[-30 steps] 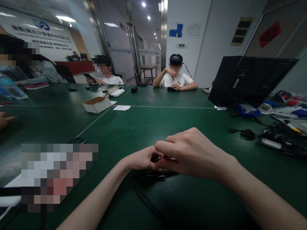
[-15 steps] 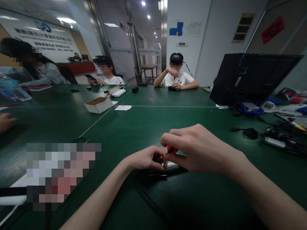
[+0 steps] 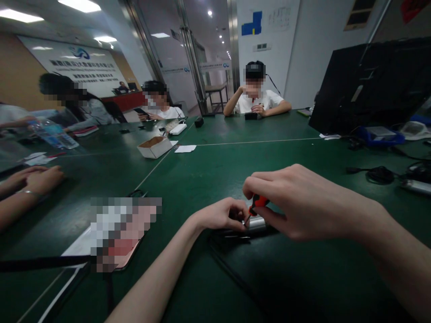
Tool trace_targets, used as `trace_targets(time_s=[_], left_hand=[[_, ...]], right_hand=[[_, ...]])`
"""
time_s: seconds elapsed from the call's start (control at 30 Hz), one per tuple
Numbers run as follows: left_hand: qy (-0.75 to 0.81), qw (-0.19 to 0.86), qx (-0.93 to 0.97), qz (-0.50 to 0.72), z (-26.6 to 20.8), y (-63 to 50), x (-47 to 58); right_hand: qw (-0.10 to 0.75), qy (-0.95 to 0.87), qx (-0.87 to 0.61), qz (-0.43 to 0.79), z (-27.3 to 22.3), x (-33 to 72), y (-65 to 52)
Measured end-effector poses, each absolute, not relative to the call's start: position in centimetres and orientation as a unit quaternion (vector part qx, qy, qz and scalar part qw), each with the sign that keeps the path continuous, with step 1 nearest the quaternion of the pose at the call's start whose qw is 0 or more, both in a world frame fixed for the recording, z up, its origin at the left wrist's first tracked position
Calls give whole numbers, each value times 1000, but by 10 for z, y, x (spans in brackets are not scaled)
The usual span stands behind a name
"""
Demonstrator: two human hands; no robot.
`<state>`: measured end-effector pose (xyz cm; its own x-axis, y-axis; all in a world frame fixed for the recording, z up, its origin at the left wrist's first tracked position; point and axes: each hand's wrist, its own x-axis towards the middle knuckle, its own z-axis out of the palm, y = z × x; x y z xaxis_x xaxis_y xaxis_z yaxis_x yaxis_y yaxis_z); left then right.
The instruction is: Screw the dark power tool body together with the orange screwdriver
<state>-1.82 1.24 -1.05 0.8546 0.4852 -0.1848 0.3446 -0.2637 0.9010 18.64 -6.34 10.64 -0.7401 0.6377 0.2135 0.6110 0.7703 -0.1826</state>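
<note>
My right hand (image 3: 303, 202) is closed around the red and black handle of a small screwdriver (image 3: 260, 201). Its thin shaft slants down and left to a silver cylindrical device (image 3: 257, 224) lying on the green table. Thumb and fingers of my left hand (image 3: 220, 215) are curled at the left part of this device, close to the screwdriver's tip. The exact contact point is hidden by the fingers. Dark parts of the device lie under my left hand, and a black cable (image 3: 232, 271) runs from there toward me.
To the left lie a phone-like pink slab (image 3: 134, 251) and a black strap (image 3: 47, 262). Another person's hands (image 3: 43, 179) rest at the left. Farther off are an open cardboard box (image 3: 155, 148) and a monitor (image 3: 363, 89). Cables (image 3: 380, 175) lie at the right.
The view has turned a little left, so everything sits farther right. More of the screwdriver and its shaft shows now. Both hands keep their grips; a neighbour's hands show more fully.
</note>
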Motion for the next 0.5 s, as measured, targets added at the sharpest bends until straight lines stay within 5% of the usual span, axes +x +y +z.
trace_targets(time_s=[0.5], left_hand=[[269,514,812,65,-14,14,-16]], right_hand=[[139,-935,-325,24,97,187,-64]])
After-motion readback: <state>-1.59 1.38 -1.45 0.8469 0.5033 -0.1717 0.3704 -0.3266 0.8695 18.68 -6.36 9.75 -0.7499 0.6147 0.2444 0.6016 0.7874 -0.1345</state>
